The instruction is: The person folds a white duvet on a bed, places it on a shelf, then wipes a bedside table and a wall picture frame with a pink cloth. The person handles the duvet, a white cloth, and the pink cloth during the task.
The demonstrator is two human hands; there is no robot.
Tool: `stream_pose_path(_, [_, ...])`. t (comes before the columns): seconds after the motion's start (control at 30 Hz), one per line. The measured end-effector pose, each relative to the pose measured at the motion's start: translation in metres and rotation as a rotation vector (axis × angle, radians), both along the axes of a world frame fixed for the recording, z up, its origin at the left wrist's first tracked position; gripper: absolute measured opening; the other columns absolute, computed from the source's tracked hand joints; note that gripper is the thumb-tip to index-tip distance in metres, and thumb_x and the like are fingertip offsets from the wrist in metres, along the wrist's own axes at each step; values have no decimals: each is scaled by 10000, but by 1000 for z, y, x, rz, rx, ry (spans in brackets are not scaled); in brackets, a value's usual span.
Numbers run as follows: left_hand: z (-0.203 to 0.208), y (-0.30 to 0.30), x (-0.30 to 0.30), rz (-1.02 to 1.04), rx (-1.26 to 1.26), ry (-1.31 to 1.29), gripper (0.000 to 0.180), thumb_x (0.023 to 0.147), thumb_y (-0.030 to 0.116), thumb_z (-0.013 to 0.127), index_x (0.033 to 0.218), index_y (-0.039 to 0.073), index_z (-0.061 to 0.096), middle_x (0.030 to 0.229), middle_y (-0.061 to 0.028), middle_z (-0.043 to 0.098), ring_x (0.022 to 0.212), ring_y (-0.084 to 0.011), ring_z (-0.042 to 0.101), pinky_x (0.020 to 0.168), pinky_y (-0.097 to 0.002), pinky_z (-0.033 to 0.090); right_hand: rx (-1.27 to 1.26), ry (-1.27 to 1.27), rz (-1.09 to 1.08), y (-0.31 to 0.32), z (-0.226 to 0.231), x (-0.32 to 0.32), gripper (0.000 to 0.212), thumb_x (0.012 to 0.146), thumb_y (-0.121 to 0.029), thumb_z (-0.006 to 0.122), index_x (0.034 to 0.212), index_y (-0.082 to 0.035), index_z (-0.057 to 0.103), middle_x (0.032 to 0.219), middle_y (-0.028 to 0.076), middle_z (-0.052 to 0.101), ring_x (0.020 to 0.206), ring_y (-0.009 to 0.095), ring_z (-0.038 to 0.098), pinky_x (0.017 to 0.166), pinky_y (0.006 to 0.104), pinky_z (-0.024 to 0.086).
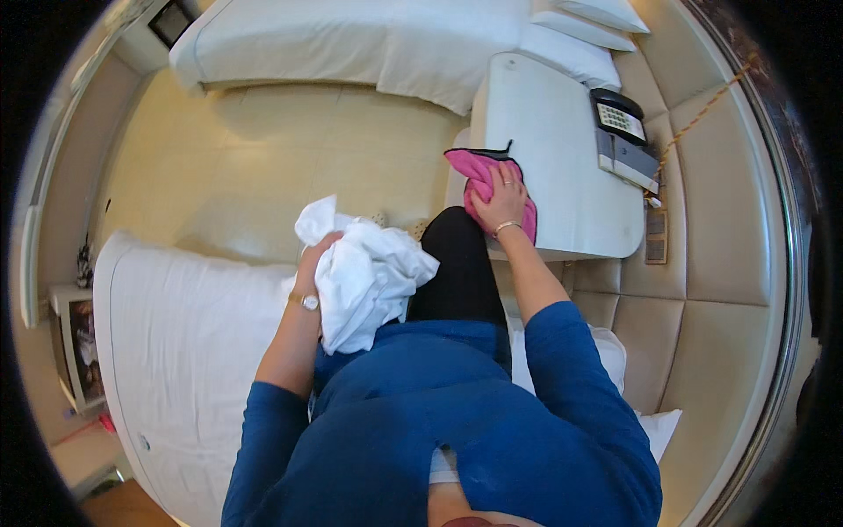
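My right hand (500,198) presses a pink cloth with black edging (479,167) onto the near left corner of a white bedside table (562,176). Its fingers lie over the bunched cloth. In my left hand (318,250) is a crumpled bundle of white cloth (369,272), held beside my thigh. The bundle covers much of that hand's fingers.
A telephone (619,116) and a grey box-like holder (628,160) stand at the table's right side, by a padded wall panel (716,211). One white bed (334,44) lies beyond the table; another bed (193,334) is at my left.
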State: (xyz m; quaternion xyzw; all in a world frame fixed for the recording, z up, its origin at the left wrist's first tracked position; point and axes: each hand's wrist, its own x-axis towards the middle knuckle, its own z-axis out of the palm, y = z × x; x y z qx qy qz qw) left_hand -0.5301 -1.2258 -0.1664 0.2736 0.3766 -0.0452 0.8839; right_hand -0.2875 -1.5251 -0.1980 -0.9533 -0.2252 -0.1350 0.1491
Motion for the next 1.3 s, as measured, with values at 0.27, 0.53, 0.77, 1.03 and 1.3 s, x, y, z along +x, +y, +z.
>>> stream_pose_path(0.27, [10, -6, 7, -2, 162, -26, 142, 837, 139, 635, 894, 9, 628, 741, -73, 654, 604, -178, 635, 499, -295, 515, -12, 27, -52, 7, 1, 39, 633, 766, -460, 614, 1276, -98, 514, 1400, 119, 413, 1324, 305, 327, 1066, 488, 252])
stream_pose_path(0.53, [9, -1, 6, -164, 365, 21, 200, 883, 180, 582, 966, 6, 632, 781, -68, 645, 679, -152, 626, 574, -289, 515, 12, 14, -106, 23, 1, 87, 611, 785, -488, 577, 1264, -111, 525, 1399, 116, 418, 1323, 301, 333, 1065, 474, 249])
stream_pose_path(0.77, [16, -3, 13, -250, 445, 7, 199, 896, 158, 549, 1016, 14, 617, 813, -57, 632, 700, -142, 611, 609, -280, 516, -3, 48, -154, 23, 7, 101, 621, 803, -495, 560, 1288, -111, 503, 1421, 110, 398, 1327, 294, 331, 1075, 452, 244])
stream_pose_path(1.03, [11, -4, 15, -307, 512, -31, 196, 900, 156, 541, 1016, 17, 617, 818, -58, 633, 700, -143, 611, 610, -280, 516, 29, 23, -105, -4, -2, 58, 636, 816, -486, 558, 1310, -92, 487, 1404, 123, 414, 1330, 302, 322, 1070, 461, 247])
stream_pose_path(1.3, [8, -7, 5, -311, 526, -65, 195, 904, 154, 533, 1017, 19, 617, 823, -60, 634, 700, -144, 611, 610, -279, 516, 49, -6, -95, -74, -2, -6, 615, 815, -487, 564, 1274, -79, 520, 1391, 134, 427, 1319, 310, 339, 1055, 461, 262])
